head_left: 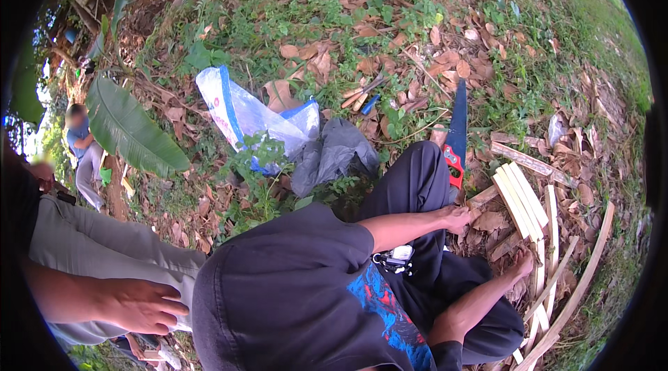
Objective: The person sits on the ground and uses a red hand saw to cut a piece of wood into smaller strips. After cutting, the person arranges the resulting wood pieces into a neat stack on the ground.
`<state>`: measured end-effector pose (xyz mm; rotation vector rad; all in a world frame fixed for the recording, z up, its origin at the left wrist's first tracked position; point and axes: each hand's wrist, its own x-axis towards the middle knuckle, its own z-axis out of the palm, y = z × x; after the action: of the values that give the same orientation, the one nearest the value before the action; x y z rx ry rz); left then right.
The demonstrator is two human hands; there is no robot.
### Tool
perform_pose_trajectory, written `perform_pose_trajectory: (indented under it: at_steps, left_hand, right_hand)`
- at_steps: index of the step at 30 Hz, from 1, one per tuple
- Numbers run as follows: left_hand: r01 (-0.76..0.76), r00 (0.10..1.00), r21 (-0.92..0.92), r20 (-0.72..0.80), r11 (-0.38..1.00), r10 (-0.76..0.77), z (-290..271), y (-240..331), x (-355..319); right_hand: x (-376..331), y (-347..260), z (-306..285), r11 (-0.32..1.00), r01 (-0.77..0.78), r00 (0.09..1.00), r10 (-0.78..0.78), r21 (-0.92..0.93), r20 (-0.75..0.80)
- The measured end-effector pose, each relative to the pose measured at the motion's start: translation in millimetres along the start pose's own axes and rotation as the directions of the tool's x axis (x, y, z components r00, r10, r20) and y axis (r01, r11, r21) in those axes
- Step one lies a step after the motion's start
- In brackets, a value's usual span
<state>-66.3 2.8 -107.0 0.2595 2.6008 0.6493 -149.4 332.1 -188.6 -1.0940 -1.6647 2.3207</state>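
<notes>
My left hand [456, 219] reaches over my dark trousers, its fingers curled near the end of a short wooden piece [483, 196]. Whatever those fingers hold, if anything, is too small to make out. Beside the wooden strips, my right hand [520, 264] hangs low with its fingers apart, close to a long pale strip [539, 273]. Several pale cut strips [518, 193] lie together just beyond my hands. A handsaw [456, 127] with a dark blade and red handle stands by my knee. A silver bunch of small items [396, 259] rests at my lap.
A white and blue plastic sack [236, 110] and grey cloth or plastic [334, 155] lie on leafy ground. Several small tools [363, 96] are farther off. A curved strip [577, 291] lies right. A person in grey trousers [118, 239] sits close on my left; another person [85, 152] stands beyond.
</notes>
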Motion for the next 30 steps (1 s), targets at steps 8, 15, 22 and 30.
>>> perform_pose_trajectory:
  at_steps: [8,15,22,30]
  left_hand:
    - [-0.474,0.573,0.045,-0.743,0.879,0.347,-77.6,34.1,-91.9]
    - [-0.110,0.495,0.072,-0.861,0.991,0.117,-144.9,-6.1,-182.5]
    - [-0.026,0.525,0.145,-0.840,0.989,0.137,-140.1,1.7,-169.5]
    - [0.055,0.530,0.211,-0.835,0.976,0.151,-142.8,9.9,-160.7]
  right_hand:
    - [34.5,-30.8,-30.9,0.893,0.196,0.967,-0.244,-0.405,-0.071]
    - [25.8,-80.0,110.9,-0.318,0.577,0.374,-0.716,-0.752,0.590]
    - [19.6,-35.3,149.9,-0.765,0.304,0.492,-0.385,-0.568,0.781]
    - [5.8,-28.3,146.6,-0.743,0.345,0.509,-0.366,-0.574,0.779]
